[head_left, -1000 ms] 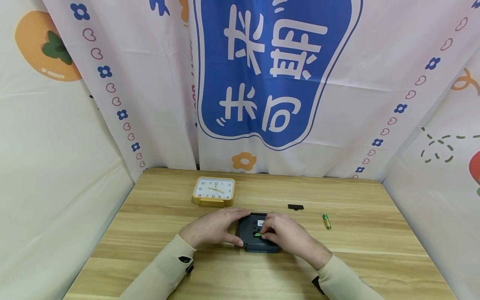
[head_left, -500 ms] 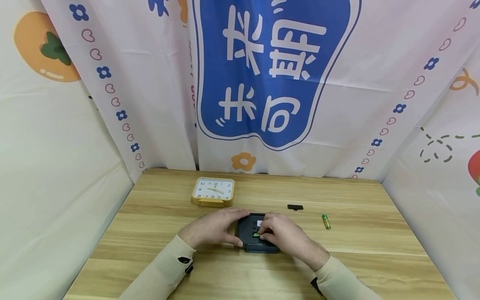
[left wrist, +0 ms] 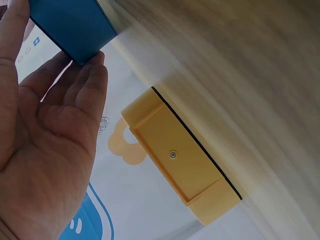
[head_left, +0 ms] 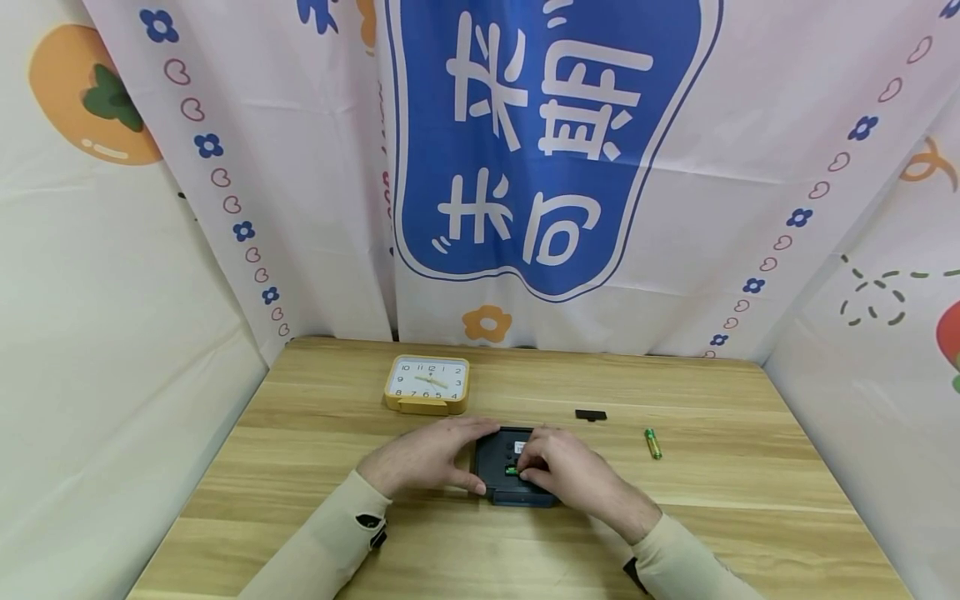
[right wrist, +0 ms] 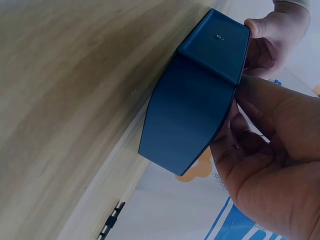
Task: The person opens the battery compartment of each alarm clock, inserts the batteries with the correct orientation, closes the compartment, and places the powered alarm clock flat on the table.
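Observation:
A dark blue desk clock (head_left: 492, 460) lies face down on the table, its black back with a white label turned up. My left hand (head_left: 424, 457) holds its left side, thumb at the front corner and fingertips at the far corner. A small green battery (head_left: 512, 471) sits at the compartment in the clock's back. The thumb and index finger of my right hand (head_left: 573, 473) pinch the battery's right end, partly hiding it. In the right wrist view the clock's blue side (right wrist: 190, 110) blocks sight of the battery.
A yellow clock (head_left: 427, 382) with a white dial stands behind my left hand. Right of the blue clock lie a black battery cover (head_left: 591, 414) and a second green battery (head_left: 653, 443). A printed curtain (head_left: 525, 317) hangs along the table's back edge.
The green battery under my right fingers has gone from tilted to lying flatter in the compartment. My left hand and the blue clock stay nearly still.

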`<move>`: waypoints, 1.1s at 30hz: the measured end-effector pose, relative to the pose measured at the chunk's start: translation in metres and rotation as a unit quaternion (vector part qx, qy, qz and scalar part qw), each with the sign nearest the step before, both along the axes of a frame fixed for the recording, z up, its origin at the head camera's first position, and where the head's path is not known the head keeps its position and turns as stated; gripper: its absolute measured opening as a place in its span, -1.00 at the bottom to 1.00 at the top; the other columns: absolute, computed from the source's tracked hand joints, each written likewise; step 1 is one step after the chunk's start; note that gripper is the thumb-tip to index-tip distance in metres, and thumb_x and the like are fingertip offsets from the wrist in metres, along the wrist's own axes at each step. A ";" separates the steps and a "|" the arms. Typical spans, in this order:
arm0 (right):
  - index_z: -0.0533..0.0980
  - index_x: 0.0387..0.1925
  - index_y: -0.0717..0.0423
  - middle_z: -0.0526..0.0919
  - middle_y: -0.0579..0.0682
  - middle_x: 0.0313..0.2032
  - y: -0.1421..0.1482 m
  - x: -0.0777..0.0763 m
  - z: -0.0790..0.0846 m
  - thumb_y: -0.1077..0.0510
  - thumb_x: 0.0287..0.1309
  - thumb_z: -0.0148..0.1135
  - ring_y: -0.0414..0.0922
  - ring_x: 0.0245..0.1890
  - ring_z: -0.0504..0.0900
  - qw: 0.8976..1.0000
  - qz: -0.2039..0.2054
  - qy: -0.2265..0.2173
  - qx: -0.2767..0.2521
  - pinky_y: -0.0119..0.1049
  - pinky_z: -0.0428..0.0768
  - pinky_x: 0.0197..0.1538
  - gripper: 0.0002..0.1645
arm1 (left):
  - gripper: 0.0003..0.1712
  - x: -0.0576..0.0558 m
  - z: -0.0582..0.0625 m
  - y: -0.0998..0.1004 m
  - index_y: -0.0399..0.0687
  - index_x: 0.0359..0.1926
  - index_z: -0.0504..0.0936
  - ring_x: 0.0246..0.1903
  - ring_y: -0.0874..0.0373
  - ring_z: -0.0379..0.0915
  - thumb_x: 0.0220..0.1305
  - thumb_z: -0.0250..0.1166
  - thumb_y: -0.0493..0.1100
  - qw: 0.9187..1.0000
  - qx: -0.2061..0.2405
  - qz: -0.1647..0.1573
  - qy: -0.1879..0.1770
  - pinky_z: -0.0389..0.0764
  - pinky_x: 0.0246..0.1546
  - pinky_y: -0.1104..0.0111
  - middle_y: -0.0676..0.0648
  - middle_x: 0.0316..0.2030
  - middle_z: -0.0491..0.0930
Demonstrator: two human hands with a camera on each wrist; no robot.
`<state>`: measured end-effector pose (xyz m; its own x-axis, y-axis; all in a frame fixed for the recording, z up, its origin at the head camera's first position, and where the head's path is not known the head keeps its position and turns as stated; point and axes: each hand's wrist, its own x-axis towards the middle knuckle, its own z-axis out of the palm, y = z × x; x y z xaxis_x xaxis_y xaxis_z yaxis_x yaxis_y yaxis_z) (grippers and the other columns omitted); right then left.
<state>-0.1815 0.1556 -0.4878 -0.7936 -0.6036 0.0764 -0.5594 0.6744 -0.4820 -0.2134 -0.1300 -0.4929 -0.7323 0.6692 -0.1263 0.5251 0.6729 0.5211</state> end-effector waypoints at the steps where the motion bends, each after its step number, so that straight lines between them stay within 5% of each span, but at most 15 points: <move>1: 0.89 -0.14 -0.04 0.86 -0.19 -0.14 0.001 0.000 0.000 0.22 0.44 0.67 -0.27 -0.08 0.75 1.000 -0.002 -0.003 0.000 -0.29 0.83 0.01 -0.92 | 0.10 0.000 0.000 0.000 0.01 0.79 0.46 0.76 -0.06 0.41 0.42 0.71 0.23 1.000 0.001 0.000 0.000 0.49 0.81 -0.03 -0.10 0.78 0.46; 6: 0.88 -0.12 -0.04 0.83 -0.20 -0.14 0.004 -0.001 0.000 0.19 0.47 0.65 -0.33 -0.11 0.72 1.000 -0.007 -0.013 -0.004 -0.34 0.80 -0.04 -0.94 | 0.10 -0.001 -0.001 -0.002 -0.03 0.78 0.46 0.76 -0.11 0.41 0.41 0.71 0.24 1.000 0.012 -0.007 -0.005 0.47 0.82 -0.06 -0.14 0.77 0.46; 7: 0.88 -0.12 -0.04 0.82 -0.20 -0.14 0.005 -0.002 -0.001 0.19 0.48 0.65 -0.36 -0.13 0.71 1.000 -0.008 -0.016 -0.005 -0.36 0.80 -0.05 -0.94 | 0.14 -0.006 -0.014 -0.004 -0.02 0.80 0.44 0.78 -0.07 0.39 0.41 0.70 0.29 1.000 0.018 -0.019 0.007 0.45 0.84 -0.01 -0.13 0.78 0.45; 9: 0.87 -0.11 -0.02 0.80 -0.18 -0.14 0.006 -0.002 -0.001 0.20 0.48 0.65 -0.39 -0.16 0.68 1.000 -0.007 -0.022 -0.011 -0.39 0.78 -0.09 -0.94 | 0.14 -0.007 -0.015 -0.005 -0.01 0.80 0.44 0.78 -0.07 0.38 0.40 0.69 0.31 1.000 0.021 -0.020 0.003 0.44 0.84 -0.01 -0.13 0.78 0.44; 13: 0.85 -0.08 0.00 0.78 -0.17 -0.14 0.009 -0.004 0.000 0.21 0.48 0.64 -0.40 -0.18 0.65 0.999 -0.015 -0.032 -0.018 -0.40 0.76 -0.11 -0.91 | 0.14 -0.007 -0.014 -0.003 0.01 0.80 0.44 0.78 -0.04 0.38 0.40 0.69 0.30 1.000 0.011 -0.015 0.006 0.44 0.84 0.01 -0.10 0.79 0.43; 14: 0.85 -0.07 0.00 0.78 -0.16 -0.13 0.010 -0.004 0.000 0.22 0.47 0.65 -0.38 -0.18 0.66 0.999 -0.017 -0.032 -0.018 -0.39 0.76 -0.11 -0.90 | 0.10 -0.001 -0.001 -0.001 -0.01 0.78 0.47 0.77 -0.08 0.40 0.41 0.71 0.24 1.000 0.007 -0.003 -0.006 0.47 0.83 -0.05 -0.11 0.78 0.45; 16: 0.84 -0.05 0.01 0.79 -0.15 -0.12 0.012 -0.005 0.001 0.21 0.46 0.66 -0.35 -0.17 0.68 0.999 -0.025 -0.029 -0.013 -0.36 0.77 -0.10 -0.87 | 0.10 0.000 0.000 0.000 -0.01 0.78 0.47 0.77 -0.08 0.40 0.41 0.71 0.23 1.000 0.003 -0.003 -0.003 0.47 0.82 -0.04 -0.11 0.77 0.46; 33: 0.79 -0.08 -0.01 0.73 -0.16 -0.14 0.011 -0.005 0.000 0.23 0.41 0.70 -0.26 -0.14 0.65 0.999 -0.048 -0.024 0.010 -0.32 0.75 -0.06 -0.81 | 0.09 -0.001 -0.001 -0.001 0.03 0.79 0.47 0.77 -0.06 0.40 0.41 0.71 0.23 1.000 -0.001 0.000 -0.006 0.47 0.82 -0.04 -0.09 0.78 0.45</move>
<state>-0.1866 0.1667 -0.4874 -0.8499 -0.5263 0.0256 -0.4687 0.7331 -0.4929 -0.2139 -0.1308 -0.4936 -0.7305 0.6689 -0.1373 0.5183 0.6741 0.5263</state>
